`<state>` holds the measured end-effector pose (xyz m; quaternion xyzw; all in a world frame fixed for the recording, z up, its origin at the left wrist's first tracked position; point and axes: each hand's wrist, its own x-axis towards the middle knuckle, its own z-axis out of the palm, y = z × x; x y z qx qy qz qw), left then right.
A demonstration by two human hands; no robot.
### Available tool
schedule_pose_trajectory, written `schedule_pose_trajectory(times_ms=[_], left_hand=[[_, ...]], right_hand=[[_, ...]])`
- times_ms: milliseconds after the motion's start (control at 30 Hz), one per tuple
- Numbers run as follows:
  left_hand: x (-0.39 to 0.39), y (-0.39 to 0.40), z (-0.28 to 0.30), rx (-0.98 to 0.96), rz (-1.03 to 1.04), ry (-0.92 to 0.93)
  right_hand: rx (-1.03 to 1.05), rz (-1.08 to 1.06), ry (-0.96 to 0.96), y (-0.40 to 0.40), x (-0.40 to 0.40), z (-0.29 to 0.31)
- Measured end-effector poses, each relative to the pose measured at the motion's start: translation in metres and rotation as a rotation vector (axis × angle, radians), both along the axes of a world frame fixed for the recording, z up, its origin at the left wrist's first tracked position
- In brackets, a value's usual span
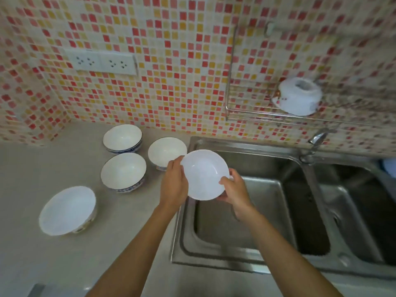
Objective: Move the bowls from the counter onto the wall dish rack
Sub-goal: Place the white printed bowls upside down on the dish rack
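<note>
I hold a plain white bowl point(203, 173) in both hands above the left edge of the sink. My left hand point(174, 182) grips its left rim and my right hand point(234, 189) grips its right rim and underside. Several more white bowls stand upright on the counter: one at the back point(122, 138), one beside the sink point(166, 151), one in the middle point(123, 170), one nearest me at the left point(66, 211). The wire wall dish rack point(257, 113) hangs on the tiles at upper right, with one bowl upside down point(299, 96) on it.
A steel double sink point(246, 228) fills the right side, with a tap point(319, 138) at its back edge below the rack. A double wall socket point(102, 62) sits on the mosaic tiles at upper left. The beige counter point(32, 179) stretches to the left.
</note>
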<state>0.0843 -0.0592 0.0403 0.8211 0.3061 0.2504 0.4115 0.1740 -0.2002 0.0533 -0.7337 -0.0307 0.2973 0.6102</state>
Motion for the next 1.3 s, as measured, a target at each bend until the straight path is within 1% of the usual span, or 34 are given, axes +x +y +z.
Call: schedule_pose_trajectory(times_ms=[67, 100, 200, 300, 400, 467, 533, 567, 600, 700, 767, 833, 900, 1000, 1067, 1133, 1300], left_hand=[[0.024, -0.016, 0.008, -0.018, -0.051, -0.003], [0.036, -0.025, 0.011, 0.007, -0.083, -0.006], [0.062, -0.041, 0.022, 0.088, -0.154, -0.013], [0.084, -0.060, 0.050, 0.107, -0.230, -0.049], [0.100, -0.072, 0.090, 0.055, -0.368, -0.204], [0.113, -0.075, 0.109, 0.061, -0.425, -0.294], [0.132, -0.074, 0.120, 0.088, -0.401, -0.336], [0.143, -0.071, 0.122, 0.136, -0.362, -0.311], [0.153, -0.067, 0.121, 0.231, -0.318, -0.247], [0.176, -0.051, 0.106, 0.641, -0.249, 0.001], [0.182, -0.046, 0.097, 0.804, -0.215, 0.079], [0.182, -0.048, 0.094, 0.850, -0.174, 0.086], [0.182, -0.054, 0.095, 0.853, -0.126, 0.089], [0.184, -0.062, 0.094, 0.821, -0.049, 0.114], [0.185, -0.064, 0.093, 0.806, -0.036, 0.133], [0.184, -0.063, 0.093, 0.803, -0.046, 0.140], [0.182, -0.062, 0.096, 0.820, -0.063, 0.122]], right_hand=[[-0.002, -0.083, -0.002, -0.020, 0.015, 0.007], [0.004, -0.121, -0.001, -0.031, 0.022, 0.012], [0.060, -0.110, 0.044, -0.057, 0.036, 0.025], [0.221, -0.026, 0.106, -0.088, 0.057, 0.046], [0.448, 0.009, 0.163, -0.118, 0.081, 0.072], [0.567, 0.013, 0.149, -0.132, 0.095, 0.090], [0.634, 0.022, 0.097, -0.140, 0.107, 0.107], [0.660, 0.023, 0.071, -0.141, 0.113, 0.115], [0.686, 0.020, 0.049, -0.141, 0.118, 0.123], [0.712, 0.014, -0.013, -0.137, 0.136, 0.143], [0.687, 0.008, -0.058, -0.131, 0.146, 0.154], [0.627, 0.004, -0.122, -0.121, 0.154, 0.166], [0.514, -0.020, -0.246, -0.106, 0.161, 0.173], [0.325, -0.038, -0.529, -0.078, 0.170, 0.172], [0.146, 0.010, -0.761, -0.062, 0.178, 0.165], [-0.019, 0.087, -0.938, -0.049, 0.185, 0.157], [-0.312, 0.252, -1.159, -0.032, 0.205, 0.148]])
